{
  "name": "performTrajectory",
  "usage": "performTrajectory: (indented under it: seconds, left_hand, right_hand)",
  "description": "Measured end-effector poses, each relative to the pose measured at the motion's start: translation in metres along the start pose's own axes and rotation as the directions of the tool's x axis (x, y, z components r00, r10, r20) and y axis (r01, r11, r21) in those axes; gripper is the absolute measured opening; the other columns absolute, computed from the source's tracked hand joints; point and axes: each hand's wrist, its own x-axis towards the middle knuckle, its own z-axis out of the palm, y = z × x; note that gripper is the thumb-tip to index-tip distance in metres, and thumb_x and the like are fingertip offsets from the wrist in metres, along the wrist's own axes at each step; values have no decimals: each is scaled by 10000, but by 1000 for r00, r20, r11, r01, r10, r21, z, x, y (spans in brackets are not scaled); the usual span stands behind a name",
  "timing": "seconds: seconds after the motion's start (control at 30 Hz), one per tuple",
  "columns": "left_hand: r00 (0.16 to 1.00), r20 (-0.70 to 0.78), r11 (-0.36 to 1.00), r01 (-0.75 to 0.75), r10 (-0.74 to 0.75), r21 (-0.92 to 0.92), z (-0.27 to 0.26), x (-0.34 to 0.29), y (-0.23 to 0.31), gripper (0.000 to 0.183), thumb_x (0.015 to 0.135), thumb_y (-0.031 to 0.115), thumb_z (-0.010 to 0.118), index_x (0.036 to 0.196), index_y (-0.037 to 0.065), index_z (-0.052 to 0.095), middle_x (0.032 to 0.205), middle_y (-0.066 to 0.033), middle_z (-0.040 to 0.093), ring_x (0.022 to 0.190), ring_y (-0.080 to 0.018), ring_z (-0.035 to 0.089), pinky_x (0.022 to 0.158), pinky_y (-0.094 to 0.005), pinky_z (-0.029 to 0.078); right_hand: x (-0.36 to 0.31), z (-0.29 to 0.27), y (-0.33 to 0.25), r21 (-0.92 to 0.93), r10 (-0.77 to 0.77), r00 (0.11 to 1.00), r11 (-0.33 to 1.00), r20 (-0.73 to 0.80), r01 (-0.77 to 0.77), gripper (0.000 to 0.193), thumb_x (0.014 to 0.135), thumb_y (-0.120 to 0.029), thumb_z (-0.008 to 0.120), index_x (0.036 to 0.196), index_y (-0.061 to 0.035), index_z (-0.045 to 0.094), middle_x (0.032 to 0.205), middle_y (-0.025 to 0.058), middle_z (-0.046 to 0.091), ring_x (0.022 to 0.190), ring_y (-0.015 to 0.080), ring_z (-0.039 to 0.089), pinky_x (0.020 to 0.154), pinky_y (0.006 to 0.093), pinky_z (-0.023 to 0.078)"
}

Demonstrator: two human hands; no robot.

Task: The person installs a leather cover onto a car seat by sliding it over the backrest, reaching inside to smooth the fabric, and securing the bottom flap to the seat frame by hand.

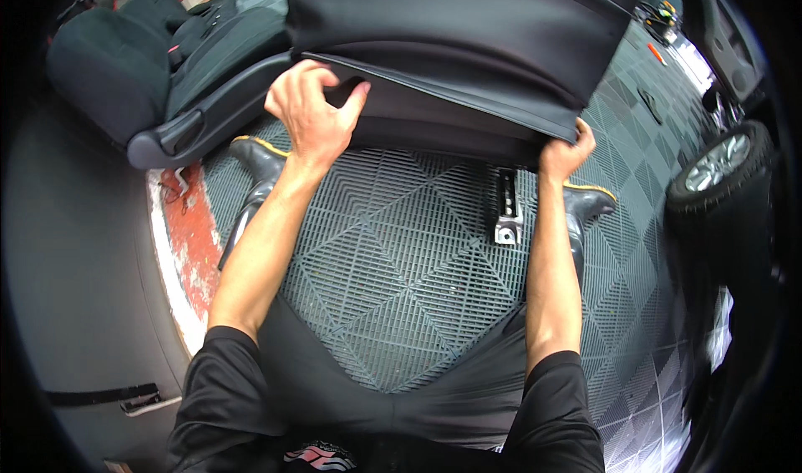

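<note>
In front of me stands a car seat part in a smooth black leather-like seat cover [451,30]. Along its lower edge the cover's hem lifts away, and a dark panel [418,118] shows beneath it. My left hand [313,114] is at the left end of this hem, its fingers curled at the edge and its thumb held apart from them over the gap. At the lower right corner, my right hand [566,151] grips the edge, with the thumb in front and the other fingers partly hidden behind the cover. A metal seat rail [506,206] sticks out below.
A dark fabric car seat [109,72] lies at the left, next to the seat part. Grey grid floor tiles [401,264] spread between my boots [589,202]. At right are a wheel [723,164], an orange-handled tool [656,53] and a small black object [649,106].
</note>
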Motion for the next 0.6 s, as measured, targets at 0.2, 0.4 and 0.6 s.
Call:
performTrajectory:
  seconds: [0.2,0.4,0.6]
  left_hand:
    - [879,316,931,-361,357,-48,26,36,102,459,622,183,835,1026,190,617,1033,8,580,1045,-211,552,921,-427,349]
    - [743,463,874,-437,484,-212,38,74,109,289,825,291,739,832,88,533,782,-71,593,745,-285,636,630,-425,521]
    - [375,699,755,-545,609,-365,9,70,122,321,923,324,631,781,55,532,702,-124,601,685,-335,640,610,-450,515]
  right_hand:
    - [-2,1,-17,-117,-20,990,993,-141,3,429,788,-269,755,1057,-15,537,1053,143,506,1022,317,491,944,454,376]
    - [-14,17,-59,-248,327,922,894,-205,-373,363,772,-390,773,785,-95,561,819,30,582,900,287,565,841,473,361]
    - [-23,25,-55,-169,277,922,929,-269,-328,296,791,-379,726,790,-121,580,779,7,617,853,276,582,835,436,351]
